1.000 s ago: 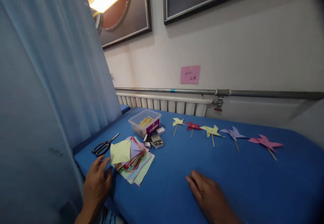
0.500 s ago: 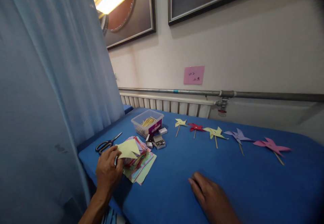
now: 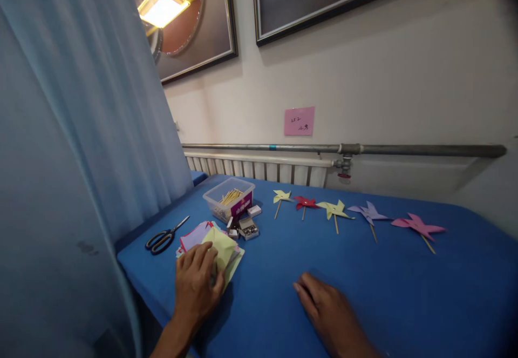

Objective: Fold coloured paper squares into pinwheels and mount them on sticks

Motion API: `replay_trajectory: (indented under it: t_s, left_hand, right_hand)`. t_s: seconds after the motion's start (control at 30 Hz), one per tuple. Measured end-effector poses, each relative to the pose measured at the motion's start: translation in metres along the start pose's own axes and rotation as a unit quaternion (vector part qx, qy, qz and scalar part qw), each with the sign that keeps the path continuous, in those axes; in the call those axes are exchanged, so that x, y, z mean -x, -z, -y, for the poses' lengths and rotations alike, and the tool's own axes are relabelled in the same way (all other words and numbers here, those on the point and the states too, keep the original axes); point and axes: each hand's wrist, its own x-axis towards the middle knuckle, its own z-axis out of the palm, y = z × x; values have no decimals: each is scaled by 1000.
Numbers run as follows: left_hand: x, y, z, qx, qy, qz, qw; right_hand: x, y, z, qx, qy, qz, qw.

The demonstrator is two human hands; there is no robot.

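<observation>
My left hand point(image 3: 197, 279) grips a pale yellow sheet of paper point(image 3: 220, 244), its fingers bent over the near edge. The sheet is lifted over a stack of coloured paper point(image 3: 198, 235), which it and the hand partly cover. Just left of the stack lies a pair of black-handled scissors point(image 3: 165, 236). On the blue tabletop rests my right hand point(image 3: 326, 306), its fingers curled together and nothing visible in them. Beyond it several paper pinwheels on sticks lie in a row, among them a purple one point(image 3: 370, 214) and a pink one point(image 3: 418, 225).
A clear plastic tub point(image 3: 212, 205) of thin wooden sticks stands behind the stack. Beside it are an open small box of metal pins point(image 3: 248, 229) and a small white box point(image 3: 254, 210). A blue curtain point(image 3: 81, 131) hangs at left; a radiator pipe point(image 3: 307, 148) runs along the wall.
My left hand has moved right and nearer with the yellow paper, uncovering a purple sheet on the stack. My right hand stays resting on the table. The view has shifted slightly.
</observation>
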Motion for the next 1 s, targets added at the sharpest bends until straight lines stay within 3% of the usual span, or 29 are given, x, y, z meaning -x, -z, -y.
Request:
replay_trajectory:
  t_s: [0.2,0.33,0.43,0.53,0.63,0.7,0.8,0.9,0.97,1.0]
  left_hand:
    - [-2,0,-5,-33,-13,41,999]
    - [-19,-1,-2,-71,52,32,996]
    - [-28,-4,0,-77,80,60,992]
    - [-31,-2,-3,-18,87,81,993]
    - [-38,5,-16,169,102,94,976]
    - [-50,9,-31,351,143,130,916]
    - [-79,6,-62,591,244,203,742]
    - [-108,-13,-100,724,318,236,565]
    - [-117,-32,-126,756,347,259,491]
    - [-118,-42,-138,761,355,271,470]
  right_hand:
    - [2,4,4,-8,-23,19,1000]
    - [2,5,5,-23,-38,31,999]
    - [1,6,5,-32,-52,32,998]
    - [0,6,7,-52,-66,30,996]
    - [-2,7,7,-94,-94,15,991]
    - [-3,7,5,-147,-121,-1,982]
    - [-8,8,-2,-303,-170,-26,938]
    - [-14,13,-8,-513,-193,-39,835]
    - [-16,20,-9,-609,-180,-45,771]
    - [-17,24,-8,-640,-171,-47,748]
